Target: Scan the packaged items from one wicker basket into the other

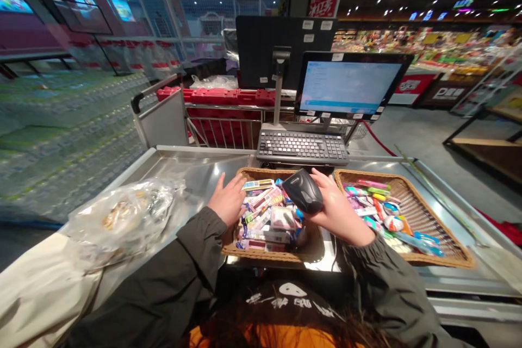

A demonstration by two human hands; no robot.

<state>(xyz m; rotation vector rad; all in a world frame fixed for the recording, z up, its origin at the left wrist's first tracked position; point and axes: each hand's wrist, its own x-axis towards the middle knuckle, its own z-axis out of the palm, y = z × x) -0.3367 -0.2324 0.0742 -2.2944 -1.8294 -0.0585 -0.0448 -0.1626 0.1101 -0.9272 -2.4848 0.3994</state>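
In my right hand (pixel 335 207) is a black barcode scanner (pixel 302 191), held above the nearer wicker basket (pixel 271 255). That basket is filled with small packaged goods (pixel 267 217), some long and flat, some boxy. My left hand (pixel 227 199) rests over the left rim of the same basket, its fingers apart and nothing visibly held. Part of the left rim is hidden beneath it. A second wicker basket (pixel 440 220) stands to the right of my right hand, with colourful small items and a blue plastic piece (pixel 420 242) in it.
A clear plastic bag (pixel 126 217) with goods inside lies on the metal counter (pixel 204 166) at left. Behind the baskets stand a keyboard (pixel 302 145), a lit monitor (pixel 350 87) and a dark screen back (pixel 261 43). Stacked bottle packs (pixel 69 141) are at far left.
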